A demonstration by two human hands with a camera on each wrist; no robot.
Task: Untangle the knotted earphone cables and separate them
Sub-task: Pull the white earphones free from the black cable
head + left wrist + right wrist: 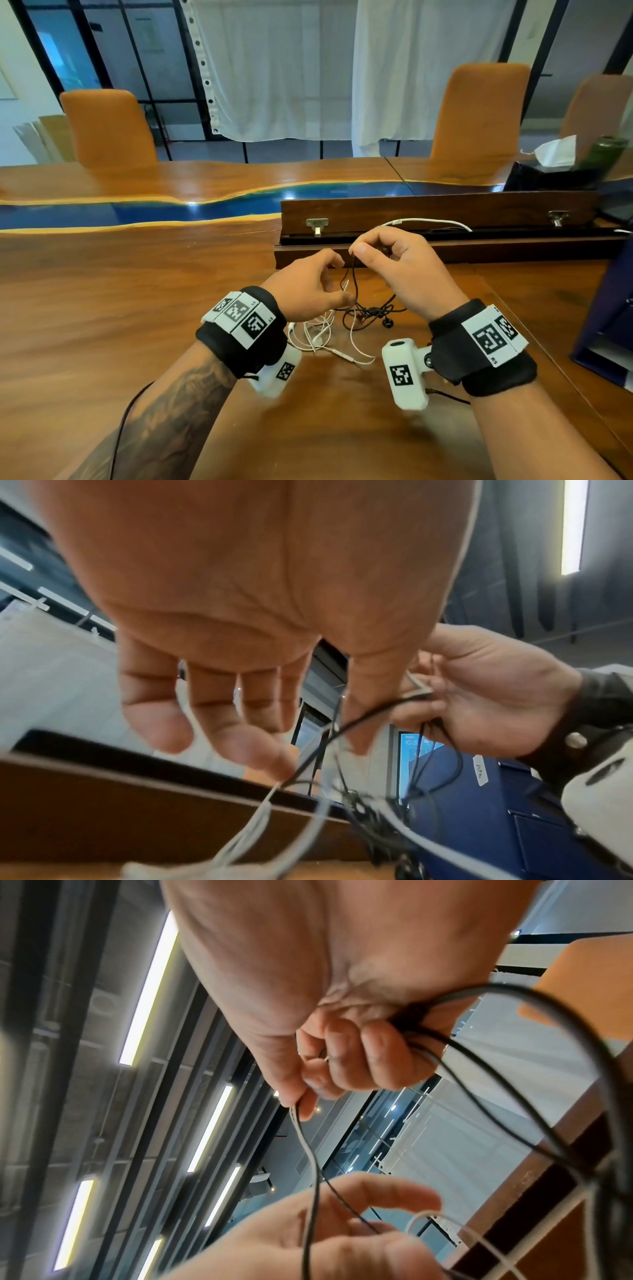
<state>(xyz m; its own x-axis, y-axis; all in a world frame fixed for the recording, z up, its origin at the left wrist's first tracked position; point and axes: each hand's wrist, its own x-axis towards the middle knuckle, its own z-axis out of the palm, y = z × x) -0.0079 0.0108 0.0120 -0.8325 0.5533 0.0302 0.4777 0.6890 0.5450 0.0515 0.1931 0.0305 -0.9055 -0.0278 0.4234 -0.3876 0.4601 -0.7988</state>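
A black earphone cable (354,284) hangs from my right hand (354,253), which pinches it between thumb and forefinger above the wooden table (137,308). The right wrist view shows that pinch (298,1104), with more black cable (414,1015) bunched under the curled fingers. Lower down, the black cable ends in a tangle (371,312) beside the white earphones (320,337) lying on the table. My left hand (342,281) hovers just left, fingers relaxed and thumb apart. A strand of white cable (260,815) rises to its fingertips (274,767), and black cable (369,712) crosses between them and the thumb.
Just behind my hands is a cable trough with its wooden lid (438,209) raised and a white lead (428,222) inside. A dark blue box (609,325) stands at the right edge. A tissue box (548,161), a green bottle (606,150) and orange chairs (109,126) are farther back.
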